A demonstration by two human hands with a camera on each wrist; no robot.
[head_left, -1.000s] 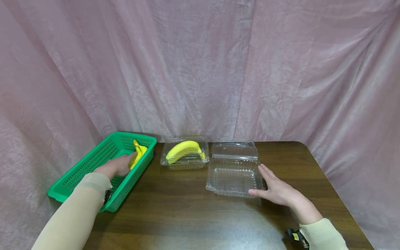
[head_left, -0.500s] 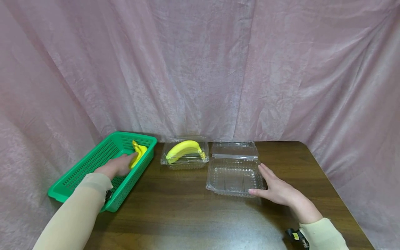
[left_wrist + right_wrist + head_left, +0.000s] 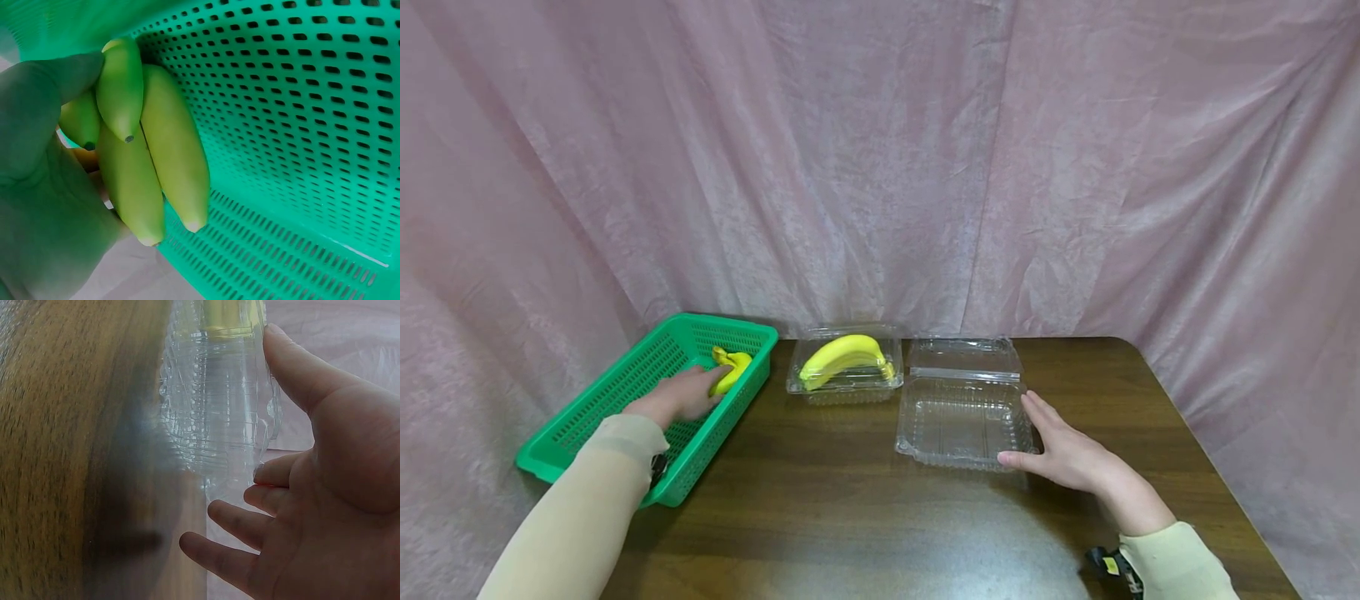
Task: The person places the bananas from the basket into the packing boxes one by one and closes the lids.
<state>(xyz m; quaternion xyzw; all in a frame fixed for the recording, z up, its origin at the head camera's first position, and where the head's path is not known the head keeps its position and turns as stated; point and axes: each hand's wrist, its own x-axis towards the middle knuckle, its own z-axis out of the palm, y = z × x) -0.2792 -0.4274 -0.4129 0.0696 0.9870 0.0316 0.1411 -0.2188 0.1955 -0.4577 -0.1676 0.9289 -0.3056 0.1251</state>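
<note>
In the head view, my left hand (image 3: 681,396) reaches into the green basket (image 3: 709,437) and grips a small bunch of bananas (image 3: 732,375) near its right wall. Up close in the left wrist view, the thumb (image 3: 81,72) presses on one of the bananas (image 3: 172,156), and the other fingers are mostly hidden behind the bunch. My right hand (image 3: 1067,454) is spread at the right side of an open clear plastic clamshell container (image 3: 966,427). Its thumb and fingertips are right at the rim. The container's lid (image 3: 966,358) lies folded back towards the curtain.
Between basket and open container stands another clear container (image 3: 797,386), lid down, with yellow bananas (image 3: 842,358) inside. All stand on a brown wooden table (image 3: 850,517). A pink curtain (image 3: 880,167) hangs behind the table's back edge.
The bunch in my left hand has tilted a little, its stem end shifting slightly left and down inside the basket. My right hand stays in place at the container.
</note>
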